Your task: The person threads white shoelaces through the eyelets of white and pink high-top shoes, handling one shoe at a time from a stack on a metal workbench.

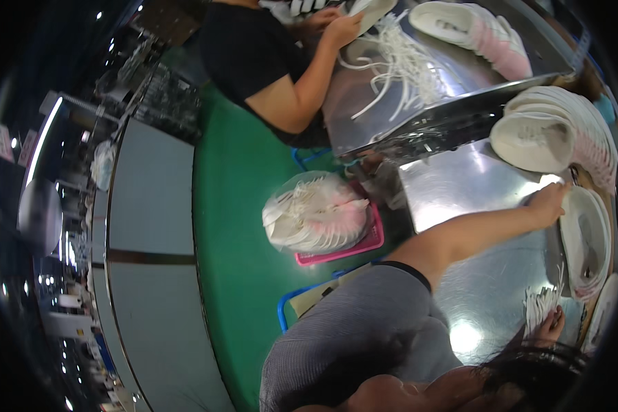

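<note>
My left hand point(546, 206) reaches across the metal table point(484, 262), its fingers at the edge of a stack of white shoe uppers point(571, 232); whether they grip it is unclear. Lower in the view, my right hand point(552, 325) holds a bunch of short white laces or strips point(539, 306), which fan out from the fingers. Part of this hand is hidden by the laces and dark hair. Above my left hand lies a larger nested row of white and pink shoe uppers point(533, 141). Another pale upper point(602, 311) is at the right edge.
A co-worker in a black top point(252, 62) handles a white shoe part point(373, 13) at an adjoining metal table, which holds loose white laces point(401, 67) and more uppers point(474, 36). Bagged uppers point(314, 216) sit in a pink basket point(378, 234) beside a blue-framed stool point(283, 309).
</note>
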### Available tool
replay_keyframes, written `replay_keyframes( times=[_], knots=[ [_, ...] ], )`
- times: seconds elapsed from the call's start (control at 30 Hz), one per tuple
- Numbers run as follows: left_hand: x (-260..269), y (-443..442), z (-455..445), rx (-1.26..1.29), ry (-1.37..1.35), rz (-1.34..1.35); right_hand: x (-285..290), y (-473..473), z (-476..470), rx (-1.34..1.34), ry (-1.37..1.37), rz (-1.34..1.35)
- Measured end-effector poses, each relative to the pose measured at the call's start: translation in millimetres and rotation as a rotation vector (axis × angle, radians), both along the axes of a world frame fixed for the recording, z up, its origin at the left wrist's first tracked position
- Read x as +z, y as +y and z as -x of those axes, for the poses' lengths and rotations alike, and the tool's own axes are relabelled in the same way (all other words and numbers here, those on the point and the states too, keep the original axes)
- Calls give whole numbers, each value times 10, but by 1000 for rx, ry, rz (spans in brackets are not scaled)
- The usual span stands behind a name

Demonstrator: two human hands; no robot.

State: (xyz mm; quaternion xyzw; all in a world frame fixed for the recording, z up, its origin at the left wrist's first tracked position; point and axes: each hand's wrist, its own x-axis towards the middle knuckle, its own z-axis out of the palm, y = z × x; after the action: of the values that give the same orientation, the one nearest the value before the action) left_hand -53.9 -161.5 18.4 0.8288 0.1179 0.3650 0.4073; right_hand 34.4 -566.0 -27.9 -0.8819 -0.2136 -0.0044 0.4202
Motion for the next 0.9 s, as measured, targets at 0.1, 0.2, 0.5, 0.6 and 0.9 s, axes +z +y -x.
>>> replay_keyframes(
  times=[0.1, 0.2, 0.5, 0.6, 0.9],
  knots=[
    [151, -67, -86, 32, 148, 304, -70, 15, -260, 0, -1, 111],
    [22, -270, -175, 15, 304, 460, -139, -27, -294, -10, -43, 248],
    [-242, -725, -727, -150, 12, 774, 845, 105, -7, 138, 37, -103],
    [-177, -684, -675, 136, -60, 660, 1657, 697, 850, 292, 275, -390],
    [1220, -456, 473, -24, -413, 289, 2278, 137, 1617, 196, 150, -647]
  ],
)
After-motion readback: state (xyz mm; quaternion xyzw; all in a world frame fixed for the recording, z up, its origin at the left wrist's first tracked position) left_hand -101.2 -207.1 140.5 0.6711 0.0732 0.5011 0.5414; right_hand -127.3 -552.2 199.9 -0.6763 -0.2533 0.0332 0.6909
